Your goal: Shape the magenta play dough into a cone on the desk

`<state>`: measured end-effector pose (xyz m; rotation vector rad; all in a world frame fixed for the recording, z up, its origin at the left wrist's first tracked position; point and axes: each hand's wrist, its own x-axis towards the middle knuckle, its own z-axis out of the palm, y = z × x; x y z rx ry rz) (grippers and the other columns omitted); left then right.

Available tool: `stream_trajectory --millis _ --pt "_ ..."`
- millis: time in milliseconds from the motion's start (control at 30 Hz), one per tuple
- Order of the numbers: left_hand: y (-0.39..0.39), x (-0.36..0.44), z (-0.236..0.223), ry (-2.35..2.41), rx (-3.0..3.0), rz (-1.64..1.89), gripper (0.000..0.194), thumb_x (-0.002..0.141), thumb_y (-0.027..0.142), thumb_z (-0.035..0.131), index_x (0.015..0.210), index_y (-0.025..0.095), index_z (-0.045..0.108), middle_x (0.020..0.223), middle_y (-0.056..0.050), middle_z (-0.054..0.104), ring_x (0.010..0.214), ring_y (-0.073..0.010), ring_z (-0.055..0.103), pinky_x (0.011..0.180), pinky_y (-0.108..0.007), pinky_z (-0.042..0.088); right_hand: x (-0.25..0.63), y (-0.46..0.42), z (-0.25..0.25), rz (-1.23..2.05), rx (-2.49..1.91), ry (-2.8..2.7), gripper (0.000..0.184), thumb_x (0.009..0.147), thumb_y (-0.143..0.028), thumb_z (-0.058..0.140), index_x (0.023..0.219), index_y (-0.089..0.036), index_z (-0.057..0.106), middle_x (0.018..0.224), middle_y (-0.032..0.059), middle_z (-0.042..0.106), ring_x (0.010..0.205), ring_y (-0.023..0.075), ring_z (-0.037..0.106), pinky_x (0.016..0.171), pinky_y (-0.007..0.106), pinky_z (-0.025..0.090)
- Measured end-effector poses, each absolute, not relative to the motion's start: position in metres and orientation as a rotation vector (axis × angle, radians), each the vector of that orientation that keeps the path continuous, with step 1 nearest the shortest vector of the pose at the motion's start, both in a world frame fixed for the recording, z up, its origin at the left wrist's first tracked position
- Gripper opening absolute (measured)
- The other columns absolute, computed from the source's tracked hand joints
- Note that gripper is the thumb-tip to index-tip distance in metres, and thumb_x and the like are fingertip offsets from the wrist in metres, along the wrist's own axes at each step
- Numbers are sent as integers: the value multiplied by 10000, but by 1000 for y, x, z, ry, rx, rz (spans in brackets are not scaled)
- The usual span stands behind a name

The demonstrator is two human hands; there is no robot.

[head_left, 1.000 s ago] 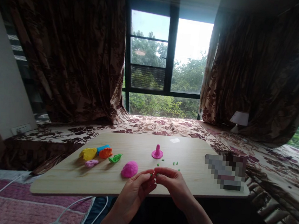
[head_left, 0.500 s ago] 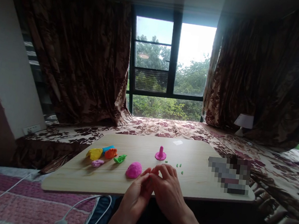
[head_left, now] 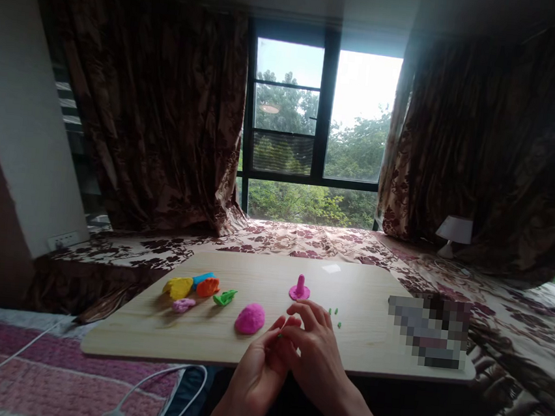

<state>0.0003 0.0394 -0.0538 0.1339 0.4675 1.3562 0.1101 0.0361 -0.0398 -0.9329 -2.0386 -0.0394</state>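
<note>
My left hand (head_left: pixel 260 371) is curled near the front edge of the table, and a tiny piece of green modelling clay (head_left: pixel 279 336) shows at its fingertips. From the right, my right hand (head_left: pixel 315 350) meets it, thumb and index finger bent onto the same bit; its other fingers arch above. Left of the hands sits a pink clay dome (head_left: pixel 250 318). Behind them stands a pink clay disc with an upright peg (head_left: pixel 300 288). Small green clay bits (head_left: pixel 339 325) lie right of my right hand.
On the table (head_left: pixel 147 339), yellow clay (head_left: pixel 178 287), blue clay (head_left: pixel 203 279), orange clay (head_left: pixel 208 287), light pink clay (head_left: pixel 183 305) and a green clay lump (head_left: pixel 224 298) are grouped at left. A blurred-out object (head_left: pixel 429 334) lies at right. A white scrap (head_left: pixel 331 269) rests at the back.
My hands were apart at the fingertips, then came together, the right turning over the left. Now the right fingers are lifted a little and the green bit shows. The view has shifted slightly.
</note>
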Motion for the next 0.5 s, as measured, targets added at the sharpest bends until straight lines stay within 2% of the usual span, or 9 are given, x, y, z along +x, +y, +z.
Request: stream_trajectory --millis 167,333,500 --pt "36 0 -55 441 159 1367 377 806 -49 412 1135 113 501 945 -136 642 781 -166 687 635 -235 576 113 34 -38 -36 -919 -2108 45 805 -166 602 810 -198 632 1022 50 574 1061 232 446 920 398 349" --pt "37 -1 -56 435 154 1370 492 762 -107 368 1196 105 460 936 -135 638 823 -190 689 665 -261 581 121 30 -35 127 -893 -2014 251 836 -73 501 961 -249 630 1035 29 568 989 188 483 848 345 411" --pt "36 -2 -55 400 150 1378 497 763 -100 375 1187 138 480 980 -122 635 914 -212 669 640 -222 577 118 29 -37 95 -883 -1998 206 793 -141 602 954 -261 650 1019 25 580 1031 213 470 890 379 397"
